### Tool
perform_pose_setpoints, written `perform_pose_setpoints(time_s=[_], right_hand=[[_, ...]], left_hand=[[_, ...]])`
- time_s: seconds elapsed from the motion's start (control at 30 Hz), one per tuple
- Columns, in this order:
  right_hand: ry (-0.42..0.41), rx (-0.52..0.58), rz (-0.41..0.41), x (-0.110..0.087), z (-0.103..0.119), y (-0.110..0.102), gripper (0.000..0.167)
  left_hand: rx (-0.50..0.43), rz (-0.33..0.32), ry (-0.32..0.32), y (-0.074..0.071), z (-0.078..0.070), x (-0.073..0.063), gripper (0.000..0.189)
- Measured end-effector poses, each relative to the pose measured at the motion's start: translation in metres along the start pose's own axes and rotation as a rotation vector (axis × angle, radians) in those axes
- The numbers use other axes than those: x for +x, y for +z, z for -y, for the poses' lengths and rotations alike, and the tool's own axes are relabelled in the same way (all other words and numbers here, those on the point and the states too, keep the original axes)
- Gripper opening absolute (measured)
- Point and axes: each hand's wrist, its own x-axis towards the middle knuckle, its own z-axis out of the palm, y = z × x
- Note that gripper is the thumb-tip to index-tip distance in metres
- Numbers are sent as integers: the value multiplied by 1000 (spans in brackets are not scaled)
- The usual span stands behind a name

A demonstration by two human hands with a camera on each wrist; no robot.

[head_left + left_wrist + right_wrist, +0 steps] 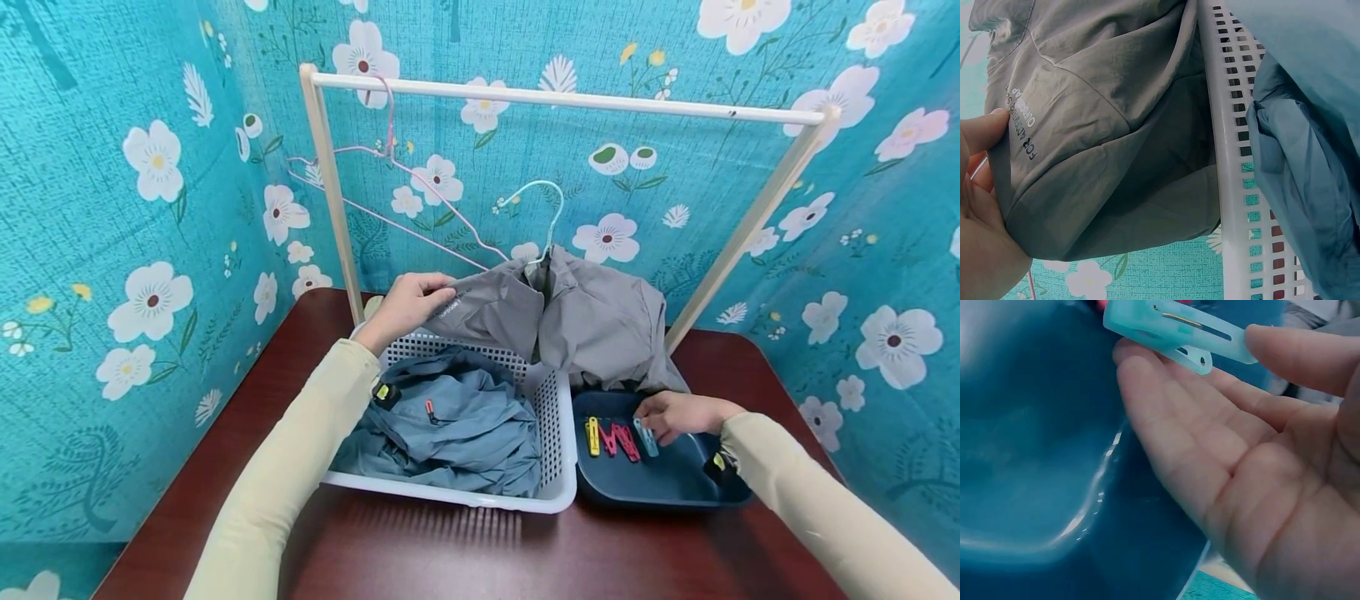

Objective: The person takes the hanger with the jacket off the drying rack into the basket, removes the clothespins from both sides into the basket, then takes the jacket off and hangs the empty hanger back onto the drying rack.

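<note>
My left hand (411, 307) pinches the edge of a grey garment (600, 312), near its printed lettering in the left wrist view. A pale turquoise hanger (558, 208) sticks its hook up out of that garment, below the rail and apart from it; its lower part is hidden in the cloth. Over a dark blue tray (660, 492), my right hand (678, 414) holds a turquoise clothespin (1175, 328) between thumb and fingers. Yellow (593, 436) and pink clothespins (625, 442) lie in the tray beside it.
A wooden rack with a white rail (562, 96) stands at the back, a pink hanger (442, 196) hooked at its left end. The white basket (566, 450) holds a blue-grey garment (457, 433) with a small red-orange tab. All stand on a dark red-brown table (420, 554).
</note>
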Motion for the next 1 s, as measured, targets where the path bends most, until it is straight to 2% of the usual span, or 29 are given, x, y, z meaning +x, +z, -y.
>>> perform_pose_setpoints(time_s=[0.3, 0.47, 0.83, 1.0], right_hand=[[42, -88, -12, 10, -8, -1, 32], [71, -77, -21, 14, -13, -1, 30], [48, -75, 28, 13, -5, 7, 28], [65, -67, 20, 14, -6, 10, 30]], left_hand=[[-13, -4, 9, 0, 0, 1, 18], [-8, 0, 16, -1, 0, 1, 18], [14, -1, 2, -1, -2, 1, 20], [11, 0, -5, 0, -1, 0, 20]])
